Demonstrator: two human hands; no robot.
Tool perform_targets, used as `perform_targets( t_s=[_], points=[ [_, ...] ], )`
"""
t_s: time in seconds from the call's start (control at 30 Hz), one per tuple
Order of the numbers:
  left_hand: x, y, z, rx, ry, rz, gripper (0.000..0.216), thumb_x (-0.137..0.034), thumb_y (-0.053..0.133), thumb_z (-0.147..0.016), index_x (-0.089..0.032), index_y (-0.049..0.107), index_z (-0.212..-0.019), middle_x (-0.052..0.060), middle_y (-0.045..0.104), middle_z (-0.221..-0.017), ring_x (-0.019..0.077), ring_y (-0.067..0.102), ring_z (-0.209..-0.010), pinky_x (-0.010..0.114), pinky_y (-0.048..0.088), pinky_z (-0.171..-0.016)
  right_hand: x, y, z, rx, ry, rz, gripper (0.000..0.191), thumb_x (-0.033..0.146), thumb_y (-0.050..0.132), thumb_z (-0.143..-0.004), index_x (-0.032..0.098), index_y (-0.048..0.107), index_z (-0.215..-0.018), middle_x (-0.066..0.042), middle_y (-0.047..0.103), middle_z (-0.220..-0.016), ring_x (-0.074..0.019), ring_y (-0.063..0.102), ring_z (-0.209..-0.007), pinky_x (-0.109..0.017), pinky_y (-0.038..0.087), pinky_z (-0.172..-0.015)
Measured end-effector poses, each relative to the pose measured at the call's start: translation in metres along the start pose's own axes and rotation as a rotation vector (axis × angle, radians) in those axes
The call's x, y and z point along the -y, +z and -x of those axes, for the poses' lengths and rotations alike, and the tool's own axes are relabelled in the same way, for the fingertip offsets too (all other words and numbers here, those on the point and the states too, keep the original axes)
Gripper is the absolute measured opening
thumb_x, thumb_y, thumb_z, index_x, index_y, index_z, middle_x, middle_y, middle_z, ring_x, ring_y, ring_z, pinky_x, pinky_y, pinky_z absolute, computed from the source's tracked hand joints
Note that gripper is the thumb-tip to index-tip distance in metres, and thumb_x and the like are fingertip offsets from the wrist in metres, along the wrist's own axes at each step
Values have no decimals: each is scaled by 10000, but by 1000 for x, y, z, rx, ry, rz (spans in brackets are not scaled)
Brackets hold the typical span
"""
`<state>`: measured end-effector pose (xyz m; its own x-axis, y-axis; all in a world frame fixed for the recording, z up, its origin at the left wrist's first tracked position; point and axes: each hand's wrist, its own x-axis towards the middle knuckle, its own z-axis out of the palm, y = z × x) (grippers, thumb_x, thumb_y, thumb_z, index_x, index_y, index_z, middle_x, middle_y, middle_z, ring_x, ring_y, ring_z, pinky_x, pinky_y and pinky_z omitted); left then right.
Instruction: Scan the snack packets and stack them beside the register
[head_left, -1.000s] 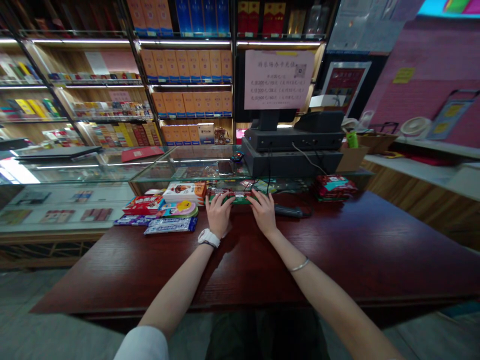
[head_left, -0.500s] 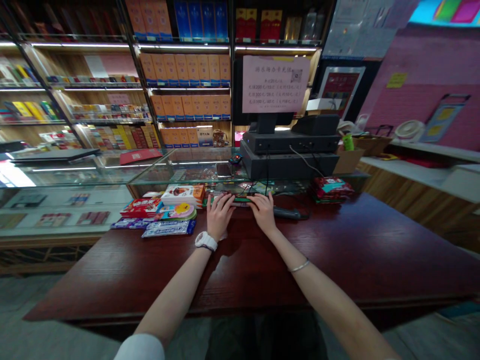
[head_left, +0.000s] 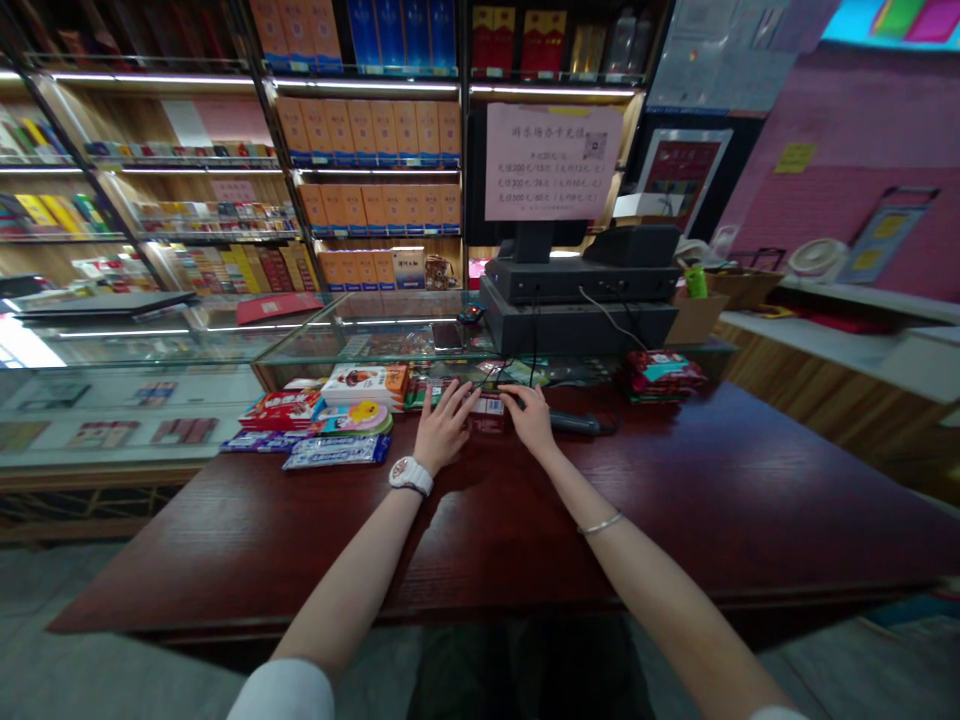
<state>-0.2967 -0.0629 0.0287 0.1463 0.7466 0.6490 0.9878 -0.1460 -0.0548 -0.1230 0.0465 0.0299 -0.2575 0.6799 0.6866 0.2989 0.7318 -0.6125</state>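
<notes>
shows a change since half a second ago: in place of a narrow green strip between the hands, now a dark red packet (head_left: 490, 412) with a pale label; also more of a green packet (head_left: 424, 394) in view, behind the left hand (head_left: 442, 430). lies, in the red packet's case, near the far edge of the wooden counter (head_left: 637, 530), between left hand and right hand (head_left: 531, 420).

looks, by judgement, like a step of turning or straightening the red packet. seems to call next for light, even fingertip control at both ends, clear of the black scanner-like device (head_left: 574, 423) just right of the right hand.

on the left, fingers spread and lightly bent at the packet's near end; on the right, thumb and fingers drawn close at the opposite end. cannot tell, on either side, whether closed firmly or merely touching.

by count: one red packet between the hands, one green packet visible, one white-and-orange box (head_left: 366, 384), one rounded package with a yellow figure (head_left: 358, 417), one scanner-like device. to the far right, several packets in a red pile (head_left: 661, 376), too overlapped to count.
</notes>
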Motion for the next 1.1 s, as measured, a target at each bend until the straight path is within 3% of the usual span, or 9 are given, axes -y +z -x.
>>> perform_targets(
  t_s=[0.17, 0.33, 0.47, 0.77, 1.1],
  points=[
    [0, -3, 0, -10, 1, 50, 668, -237, 562, -840, -258, 391, -1485, 64, 441, -1526, 261, 351, -1447, 538, 1, -1244, 2, -4, 2, 85, -154, 148, 335, 376, 502, -935, 256, 647, -1212, -86, 655, -1265, -260, 568, -1216, -544, 276, -1147],
    [6, -1, 1, -11, -30, 68, 628, -243, 596, -815, -274, 465, -1428, 69, 444, -1524, 277, 369, -1436, 561, 4, -1239, 6, -5, 8, 312, -344, 407, 722, 378, 681, -814, 308, 397, -1474, -71, 393, -1538, -296, 294, -1454, -571, 188, -1191],
    [11, 2, 2, 6, -32, 84, 609, -240, 607, -796, -278, 497, -1394, 64, 432, -1532, 277, 364, -1438, 566, -3, -1237, 5, -5, 11, 377, -351, 526, 790, 315, 735, -746, 310, 406, -1464, -66, 317, -1582, -330, 184, -1493, -611, 144, -1191],
    [12, 0, 4, 69, -39, 98, 571, -258, 622, -767, -241, 547, -1332, 94, 447, -1516, 287, 363, -1435, 554, 70, -1239, -1, -2, 12, 364, -377, 409, 529, 227, 660, -724, 216, 569, -1244, -133, 468, -1480, -310, 325, -1442, -597, 115, -1201],
    [14, 0, 2, 83, -20, 69, 496, -294, 665, -756, -240, 595, -1244, 100, 449, -1511, 309, 334, -1444, 582, 93, -1233, -4, -1, 13, 355, -354, 357, 497, 262, 667, -719, 225, 572, -1205, -122, 489, -1470, -313, 343, -1433, -613, 128, -1189]
  ],
)
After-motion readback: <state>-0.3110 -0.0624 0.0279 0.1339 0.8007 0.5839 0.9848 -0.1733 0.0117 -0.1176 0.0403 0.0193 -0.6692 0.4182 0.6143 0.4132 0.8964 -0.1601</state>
